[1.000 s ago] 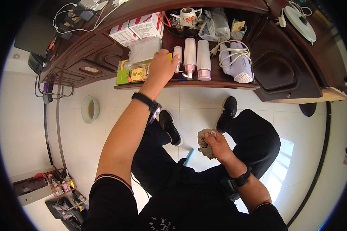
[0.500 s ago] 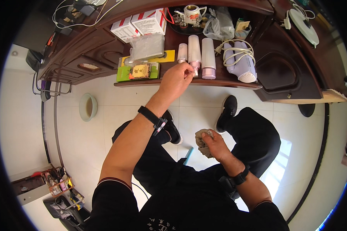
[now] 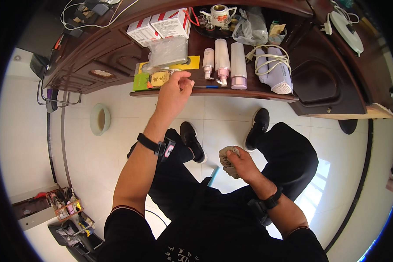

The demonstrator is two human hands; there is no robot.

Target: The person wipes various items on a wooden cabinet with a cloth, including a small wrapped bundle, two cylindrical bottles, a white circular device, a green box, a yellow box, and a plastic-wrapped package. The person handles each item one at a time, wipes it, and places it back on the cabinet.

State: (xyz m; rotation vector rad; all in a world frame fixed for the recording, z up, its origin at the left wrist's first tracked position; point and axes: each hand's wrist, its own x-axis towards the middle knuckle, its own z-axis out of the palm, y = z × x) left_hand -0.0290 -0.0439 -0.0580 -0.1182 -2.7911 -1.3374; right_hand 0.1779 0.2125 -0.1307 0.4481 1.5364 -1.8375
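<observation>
My left hand [image 3: 177, 87] hovers over the shelf edge beside a green box [image 3: 140, 82] and a small yellow-and-red packet [image 3: 158, 79]. Its fingers are loosely bent and apart, with nothing seen in them. To its right lie a small pink pump bottle [image 3: 208, 63], a taller pump bottle [image 3: 222, 61] and a capped pale bottle [image 3: 238, 65], all on their sides. A blue pen [image 3: 210, 87] is near the front edge. Lower down, over the floor, my right hand [image 3: 244, 166] grips a crumpled grey-brown cloth [image 3: 228, 162]; a small white piece shows by the thumb.
A lilac hair dryer [image 3: 273, 72] with its cord lies at the right of the shelf. Behind are white-and-red boxes [image 3: 171, 24], a teapot [image 3: 219, 16] and a plastic bag [image 3: 251, 28]. A plastic-wrapped box [image 3: 168, 51] sits left. A pale basin [image 3: 100, 118] stands on the floor.
My left hand has left the taller pump bottle and moved left toward the green box, its fingers loosening. The pump and the blue pen now show. My right hand is nearly still.
</observation>
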